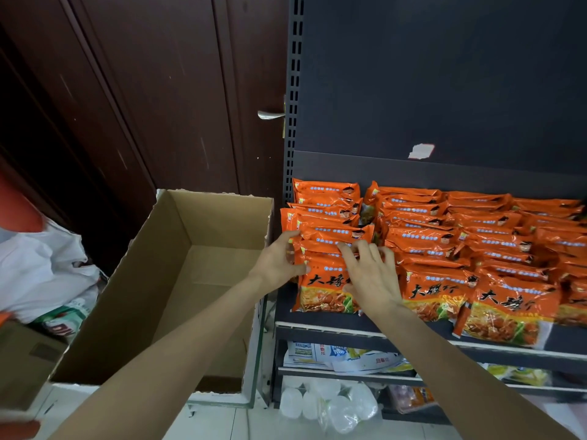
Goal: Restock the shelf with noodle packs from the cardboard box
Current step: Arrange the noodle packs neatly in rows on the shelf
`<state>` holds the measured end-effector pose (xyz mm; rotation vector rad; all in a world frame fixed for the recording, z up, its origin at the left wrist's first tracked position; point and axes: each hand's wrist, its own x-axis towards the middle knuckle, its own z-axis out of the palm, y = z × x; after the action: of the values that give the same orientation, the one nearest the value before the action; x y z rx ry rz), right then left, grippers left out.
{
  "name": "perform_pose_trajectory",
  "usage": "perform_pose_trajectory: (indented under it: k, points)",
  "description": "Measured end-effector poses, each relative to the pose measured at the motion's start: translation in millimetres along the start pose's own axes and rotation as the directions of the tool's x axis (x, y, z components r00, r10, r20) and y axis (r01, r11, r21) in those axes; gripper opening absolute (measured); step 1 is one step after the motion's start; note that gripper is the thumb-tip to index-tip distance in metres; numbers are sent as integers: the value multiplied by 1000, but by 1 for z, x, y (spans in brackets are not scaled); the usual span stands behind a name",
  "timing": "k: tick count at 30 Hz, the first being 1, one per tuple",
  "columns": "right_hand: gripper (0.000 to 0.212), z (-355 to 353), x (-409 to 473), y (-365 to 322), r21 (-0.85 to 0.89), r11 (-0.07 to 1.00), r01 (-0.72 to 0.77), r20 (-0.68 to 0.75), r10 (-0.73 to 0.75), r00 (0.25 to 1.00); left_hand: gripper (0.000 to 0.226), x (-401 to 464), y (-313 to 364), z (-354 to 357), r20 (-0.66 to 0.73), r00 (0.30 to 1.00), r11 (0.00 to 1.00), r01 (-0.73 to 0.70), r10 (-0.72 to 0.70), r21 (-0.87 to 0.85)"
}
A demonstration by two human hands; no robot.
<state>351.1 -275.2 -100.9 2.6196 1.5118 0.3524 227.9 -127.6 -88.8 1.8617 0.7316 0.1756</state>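
Observation:
Orange noodle packs (444, 246) fill the dark shelf (333, 322) in several rows, leaning back. The open cardboard box (178, 281) stands left of the shelf and its inside looks bare. My left hand (279, 258) holds the left edge of the leftmost row of packs (320, 290), thumb on top and fingers wrapped at the side. My right hand (371, 274) lies with spread fingers over the front packs of that same row, fingertips pressing on the pack tops.
A dark wooden door with a metal handle (270, 115) stands behind the box. White plastic bags (47, 268) lie at the left. Lower shelves hold white and blue packets (343, 357); clear plastic containers (330, 404) sit on the floor below.

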Motion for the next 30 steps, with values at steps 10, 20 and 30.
perform_pose_trajectory:
  k: [10,20,30]
  points:
    - [111,-14,-2,-4,142,990,-10,135,-9,991,103,9,-2,-12,-45,998,996,-54,51,-70]
    - [113,-6,8,-5,86,996,18,185,-34,982,80,22,12,-16,163,984,983,97,-71,-155]
    - [109,0,9,7,60,998,25,121,-32,992,77,26,12,5,102,989,948,129,-103,-291]
